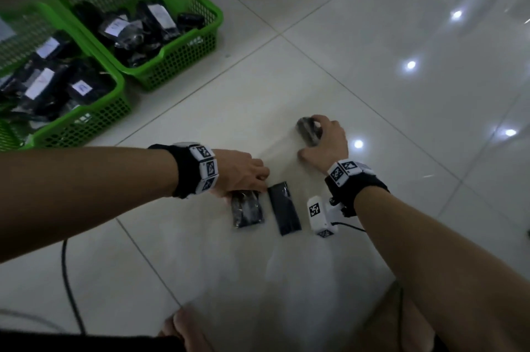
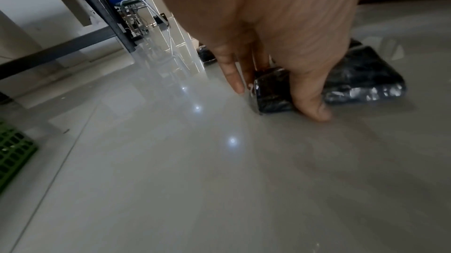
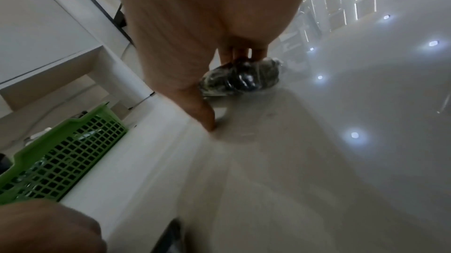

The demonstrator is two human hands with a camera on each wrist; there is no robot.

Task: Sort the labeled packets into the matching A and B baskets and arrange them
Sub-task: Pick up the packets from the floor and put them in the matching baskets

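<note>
Three black plastic-wrapped packets lie on the tiled floor. My left hand (image 1: 259, 184) pinches the end of the left packet (image 1: 246, 209) between thumb and fingers; the left wrist view shows the thumb (image 2: 312, 106) pressed against that packet (image 2: 361, 76). A flat packet (image 1: 284, 212) lies untouched beside it. Further out, my right hand (image 1: 314, 133) curls its fingers over a crumpled packet (image 1: 307, 130), with the thumb spread apart on the floor; the same packet (image 3: 244, 79) shows in the right wrist view. Two green baskets (image 1: 189, 59) (image 1: 94, 122) at the top left hold several labeled packets.
White tags on the baskets' back walls are unreadable. A black cable (image 1: 68, 280) runs across the floor at the lower left. My bare foot (image 1: 183, 328) is at the bottom edge. Dark table legs (image 2: 102, 16) stand beyond the baskets.
</note>
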